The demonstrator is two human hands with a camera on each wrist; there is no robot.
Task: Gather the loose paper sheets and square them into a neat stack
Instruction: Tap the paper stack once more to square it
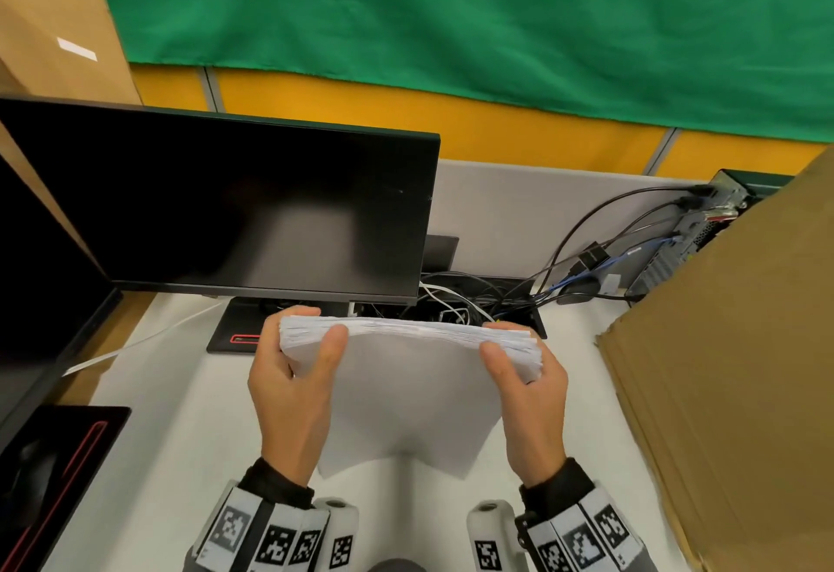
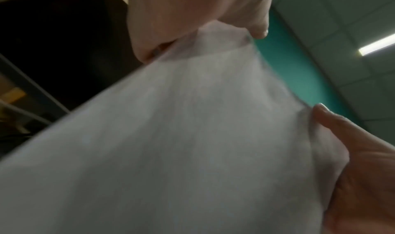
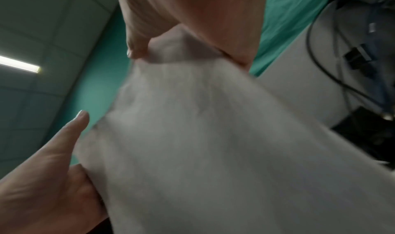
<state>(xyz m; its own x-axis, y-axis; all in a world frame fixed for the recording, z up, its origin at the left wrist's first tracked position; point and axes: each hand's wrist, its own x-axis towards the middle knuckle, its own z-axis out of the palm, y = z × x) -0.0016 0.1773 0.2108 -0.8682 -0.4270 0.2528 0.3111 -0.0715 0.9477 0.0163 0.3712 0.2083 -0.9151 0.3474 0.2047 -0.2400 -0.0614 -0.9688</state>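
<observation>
A thick stack of white paper sheets (image 1: 406, 386) stands on edge above the white desk, its lower edge near the desk surface and its top edge showing uneven layers. My left hand (image 1: 293, 373) grips its left side, thumb on the near face and fingers behind. My right hand (image 1: 523, 382) grips the right side the same way. In the left wrist view the paper (image 2: 181, 144) fills the frame, blurred, with the left thumb (image 2: 333, 124) against it. The right wrist view shows the paper (image 3: 203, 144) pressed by the right thumb (image 3: 74, 129).
A black monitor (image 1: 234, 201) stands just behind the stack, a second screen (image 1: 40, 282) at the left. Tangled cables (image 1: 474, 300) lie behind. A large cardboard box (image 1: 731, 368) crowds the right side. A black pad (image 1: 58, 472) sits at near left on the desk (image 1: 180, 436).
</observation>
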